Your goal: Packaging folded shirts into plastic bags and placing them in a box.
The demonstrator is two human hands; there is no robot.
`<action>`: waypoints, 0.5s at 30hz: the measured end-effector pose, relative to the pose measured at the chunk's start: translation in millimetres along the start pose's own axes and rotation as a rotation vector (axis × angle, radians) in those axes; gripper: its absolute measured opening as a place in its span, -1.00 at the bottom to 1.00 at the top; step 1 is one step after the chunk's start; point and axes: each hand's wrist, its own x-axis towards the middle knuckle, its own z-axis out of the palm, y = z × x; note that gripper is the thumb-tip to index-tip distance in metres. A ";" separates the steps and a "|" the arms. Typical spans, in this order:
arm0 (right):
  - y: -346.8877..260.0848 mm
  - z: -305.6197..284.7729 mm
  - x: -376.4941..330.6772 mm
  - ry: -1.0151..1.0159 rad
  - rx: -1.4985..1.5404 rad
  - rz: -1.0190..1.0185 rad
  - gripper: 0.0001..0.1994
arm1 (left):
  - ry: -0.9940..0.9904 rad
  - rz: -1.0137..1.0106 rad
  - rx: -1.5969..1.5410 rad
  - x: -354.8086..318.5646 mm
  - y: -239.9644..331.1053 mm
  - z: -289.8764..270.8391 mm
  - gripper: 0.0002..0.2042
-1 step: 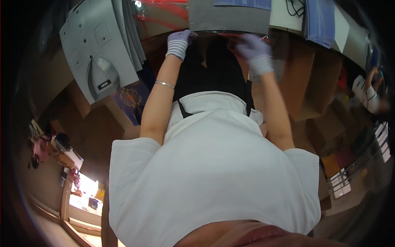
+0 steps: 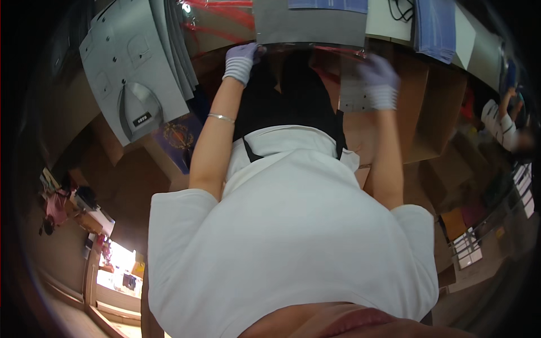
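Observation:
Gloved in lavender with a striped cuff, my left hand [image 2: 241, 62] is closed at the near edge of the worktop, beside the left corner of a grey sheet [image 2: 310, 29]. Something reddish shows at its fingertips, too small to name. My right hand [image 2: 380, 81], in a matching glove, is smeared by motion in front of the table edge, right of the grey sheet. A thin red strip [image 2: 341, 52] runs along that edge toward the right fingers. Whether those fingers grip it cannot be made out. A blue sheet [image 2: 328, 4] lies on the grey one.
Grey panels [image 2: 135, 53] with a handle-shaped part lean at the left. Red plastic [image 2: 222, 17] covers the table beside them. Blue printed sheets [image 2: 435, 31] and a dark cord [image 2: 401, 10] lie at the right, above an open cardboard box [image 2: 437, 112]. Another person [image 2: 499, 121] is at far right.
My right hand has moved right and slightly nearer to me, away from the grey sheet, and more of the red strip shows. My left hand has barely shifted.

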 end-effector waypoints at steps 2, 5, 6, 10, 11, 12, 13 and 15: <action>171.6 -134.2 -13.4 0.140 0.004 -0.025 -0.68 | -0.049 -0.125 -0.114 9.8 4.8 6.9 -0.81; 232.6 -206.8 -113.9 0.572 -0.645 0.629 -0.83 | -0.167 -0.224 -0.169 0.6 0.2 10.5 -0.77; 240.3 -192.3 -125.4 0.299 -0.692 0.450 -0.85 | -0.261 -0.263 -0.227 4.9 -5.5 7.2 -0.74; 194.5 -36.3 -126.0 -0.406 -0.012 0.405 -0.68 | -0.468 -0.183 -0.268 8.2 -21.5 6.6 -0.61; 159.2 2.3 -103.8 -0.546 0.033 0.307 -0.69 | -0.483 -0.099 -0.460 8.3 -18.2 7.9 -0.58; 117.6 32.5 -82.6 -0.583 -0.011 0.235 -0.69 | -0.494 -0.010 -0.653 8.4 -14.2 8.5 -0.55; 72.0 52.9 -62.3 -0.519 0.177 0.153 -0.69 | -0.491 -0.007 -0.649 9.5 -9.9 11.5 -0.55; 39.3 84.7 -6.1 -0.565 0.752 0.034 -0.69 | -0.556 0.083 -0.909 13.6 9.5 27.2 -0.51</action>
